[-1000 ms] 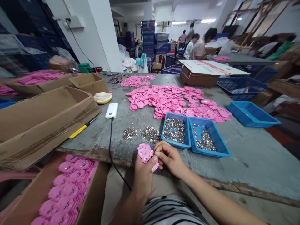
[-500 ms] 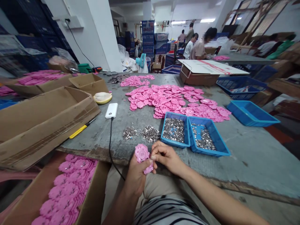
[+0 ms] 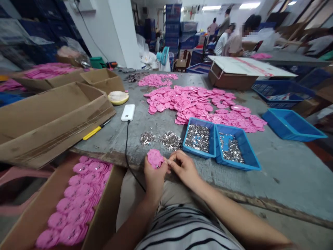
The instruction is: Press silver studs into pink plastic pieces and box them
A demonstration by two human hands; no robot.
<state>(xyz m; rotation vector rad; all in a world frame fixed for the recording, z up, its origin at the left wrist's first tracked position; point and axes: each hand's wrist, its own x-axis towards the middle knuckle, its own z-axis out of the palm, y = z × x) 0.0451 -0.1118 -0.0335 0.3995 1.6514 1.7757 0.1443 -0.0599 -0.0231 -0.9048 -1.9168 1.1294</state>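
Observation:
My left hand [image 3: 154, 177] is closed around a pink plastic piece [image 3: 155, 158], held just above the near edge of the grey table [image 3: 281, 170]. My right hand [image 3: 184, 168] pinches at the right side of that same piece with thumb and fingertips; whether anything small is between them I cannot make out. Just beyond my hands lie two small heaps of loose silver metal bits [image 3: 170, 140]. Two blue trays [image 3: 199, 139] [image 3: 240, 149] with more silver bits stand to the right of the heaps.
A large spread of pink pieces [image 3: 197, 106] covers the table's middle. A cardboard box of pink pieces [image 3: 75, 201] sits low at my left. A white power bank [image 3: 128, 112] with a black cable, a yellow knife [image 3: 92, 133], open cartons and an empty blue tray [image 3: 292, 124] surround the area. People work at the far tables.
The pink piece has been turned in my left hand, so its plain back now shows instead of its recessed face. My view has tilted down a little. Both hands stay at the table edge.

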